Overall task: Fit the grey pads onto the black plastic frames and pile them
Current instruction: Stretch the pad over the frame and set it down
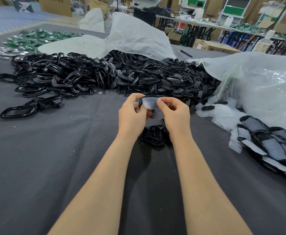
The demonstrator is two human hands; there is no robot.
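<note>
Dark cloth [54,158], sack [135,34] spilling black frames [62,77]

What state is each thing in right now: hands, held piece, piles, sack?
left hand: grips the left end of the held frame.
right hand: pinches the right edge of the pad.
held frame: lifted off the table, between both hands.
pad: held against the frame; seating unclear.
frame heap: loose, without pads.
finished pile: pads fitted, stacked at right.
white sack: open, black parts spilling out.
</note>
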